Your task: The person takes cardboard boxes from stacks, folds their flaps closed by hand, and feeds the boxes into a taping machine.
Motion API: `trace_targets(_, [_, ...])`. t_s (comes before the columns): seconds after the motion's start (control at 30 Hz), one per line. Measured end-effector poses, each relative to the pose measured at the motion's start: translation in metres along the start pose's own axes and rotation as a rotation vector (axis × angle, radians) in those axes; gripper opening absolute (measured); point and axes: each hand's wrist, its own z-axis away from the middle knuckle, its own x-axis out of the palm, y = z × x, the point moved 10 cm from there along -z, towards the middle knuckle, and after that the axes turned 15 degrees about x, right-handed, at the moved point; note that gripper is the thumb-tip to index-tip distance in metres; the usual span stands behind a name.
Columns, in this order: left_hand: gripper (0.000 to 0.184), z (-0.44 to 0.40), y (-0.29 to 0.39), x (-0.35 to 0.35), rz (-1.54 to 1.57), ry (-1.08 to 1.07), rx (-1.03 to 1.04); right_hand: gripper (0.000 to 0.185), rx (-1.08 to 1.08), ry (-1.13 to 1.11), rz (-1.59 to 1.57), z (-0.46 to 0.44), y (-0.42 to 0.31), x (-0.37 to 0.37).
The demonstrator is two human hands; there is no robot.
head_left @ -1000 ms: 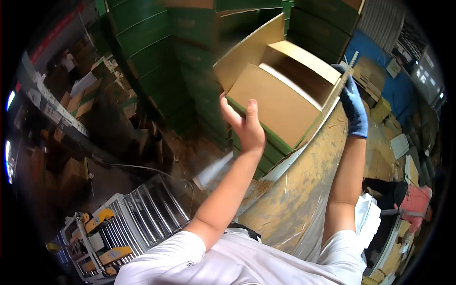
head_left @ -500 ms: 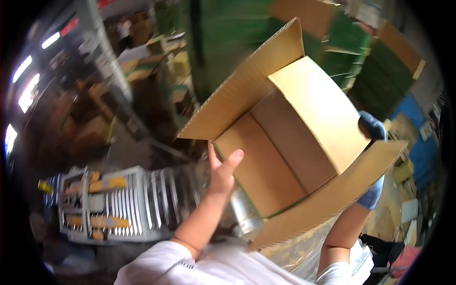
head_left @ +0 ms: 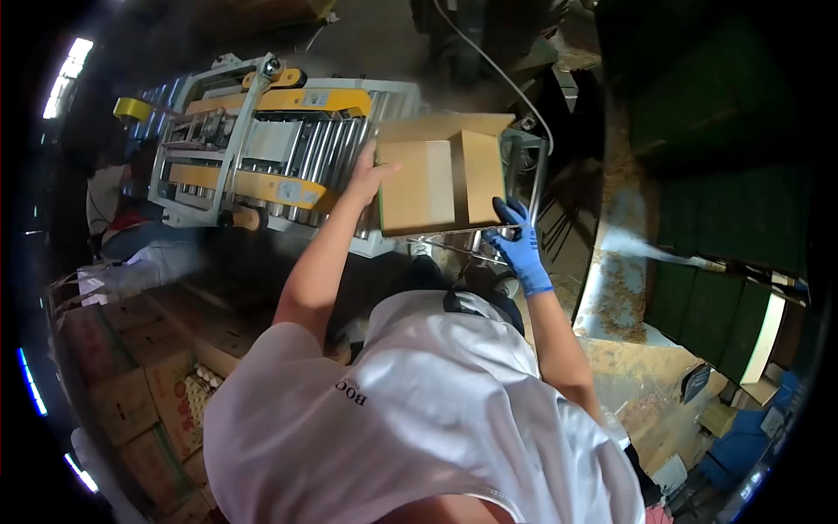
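Half a second ago the box [head_left: 406,188] filled the middle of the view, and the machine [head_left: 272,140] lay at eight o'clock. Now the machine is at ten o'clock and the box, looking smaller, is just above centre towards twelve, at the three o'clock end of the rollers [head_left: 319,153]. Whether it rests on them or is held above them, I cannot tell. The green stack [head_left: 729,323], at one o'clock before, has swung round to between three and four.

Both hands are on the box, as they were. The bare left hand [head_left: 368,179] grasps its nine o'clock side, thumb laid over the cardboard; the gloved right hand [head_left: 521,249] grips its corner at four o'clock.

The box stands open, with a flap [head_left: 445,127] raised at twelve. Tan panels show, with a pale strip [head_left: 441,182] and a dark band beside it; whether the strip is cardboard, light or contents, I cannot tell.

At eight o'clock are piled cartons [head_left: 140,384], with pale lumpy things [head_left: 202,384] among them; whether those lie inside a carton is unclear.
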Motion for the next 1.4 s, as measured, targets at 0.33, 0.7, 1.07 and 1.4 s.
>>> trace_targets(0.33, [0.101,-0.048,0.013,-0.051,-1.089,-0.153,0.381,0.059,-0.094,-0.115,0.836,-0.039,-0.031,0.118])
trace_targets(0.7, [0.064,-0.046,0.057,-0.007,-1.237,-0.699,0.126,0.062,0.296,0.196,-0.254,-0.052,0.034,0.108])
trace_targets(1.07, [0.104,0.047,-0.033,0.008,-1.478,-0.564,0.133,0.096,0.237,0.329,0.239,-0.086,0.065,0.117])
trace_targets(1.4, [0.068,-0.031,-0.021,-0.084,-1.532,-0.297,0.094,0.086,0.174,0.239,0.342,-0.18,0.009,0.217])
